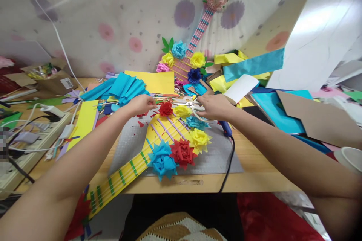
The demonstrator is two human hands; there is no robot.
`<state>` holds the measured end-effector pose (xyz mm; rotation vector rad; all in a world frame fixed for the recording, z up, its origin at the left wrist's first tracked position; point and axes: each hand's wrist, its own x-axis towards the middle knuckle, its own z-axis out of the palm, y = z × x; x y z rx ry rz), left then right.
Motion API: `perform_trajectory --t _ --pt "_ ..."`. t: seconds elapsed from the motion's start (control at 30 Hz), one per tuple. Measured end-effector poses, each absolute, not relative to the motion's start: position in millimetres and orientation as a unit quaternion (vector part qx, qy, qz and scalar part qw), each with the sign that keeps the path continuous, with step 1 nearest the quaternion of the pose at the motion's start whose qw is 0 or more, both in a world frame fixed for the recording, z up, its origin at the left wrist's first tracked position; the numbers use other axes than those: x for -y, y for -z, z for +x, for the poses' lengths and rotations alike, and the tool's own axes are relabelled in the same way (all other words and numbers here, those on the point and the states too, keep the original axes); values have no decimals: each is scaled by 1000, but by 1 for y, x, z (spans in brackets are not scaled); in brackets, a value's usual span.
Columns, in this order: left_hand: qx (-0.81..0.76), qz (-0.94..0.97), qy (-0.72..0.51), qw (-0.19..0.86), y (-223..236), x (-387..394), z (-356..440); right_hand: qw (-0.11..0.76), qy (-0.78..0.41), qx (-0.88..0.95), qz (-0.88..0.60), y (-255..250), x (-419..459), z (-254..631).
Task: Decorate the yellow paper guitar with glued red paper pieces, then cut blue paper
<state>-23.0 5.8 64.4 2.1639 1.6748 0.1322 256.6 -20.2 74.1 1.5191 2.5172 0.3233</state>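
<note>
A yellow paper guitar (158, 131) lies at a slant on the grey cutting mat (127, 147), its neck reaching over the table's front edge. Red (183, 153), blue (163, 160) and yellow (200, 140) paper flowers decorate its body. My right hand (212, 106), above the far right of the body, has its fingers closed on the pale handles of the scissors (201, 115), blades pointing left. My left hand (142, 104) is closed in a pinch near the small red flower (165, 109); what its fingertips hold is too small to make out.
A pink paper guitar (195, 41) with flowers leans against the patterned curtain behind. Blue crepe paper (127, 86) and yellow sheets (152, 82) lie beyond my hands. A blue glue gun (225, 128) trails its black cord off the front edge. A power strip (36, 147) sits left, cardboard (319, 116) right.
</note>
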Motion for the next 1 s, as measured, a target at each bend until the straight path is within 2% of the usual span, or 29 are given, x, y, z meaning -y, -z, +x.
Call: perform_trajectory --t 0.17,0.43,0.57,0.73,0.87,1.0 --pt "-561 721 -248 321 -58 -8 -21 116 -119 -860 482 -78 18 246" --pt "-535 640 -342 432 -62 -6 -22 152 -118 -853 485 -81 11 231" --pt "-537 475 -441 540 -56 -6 -16 145 -112 -848 497 -87 11 234" --pt "-435 227 -536 687 -52 -12 -19 92 -106 -845 516 -90 13 241" --pt "-453 157 -568 669 -49 -14 -22 89 -107 -844 518 -86 15 244" --pt "-581 354 -503 534 -39 -5 -7 87 -106 -829 542 -80 15 245"
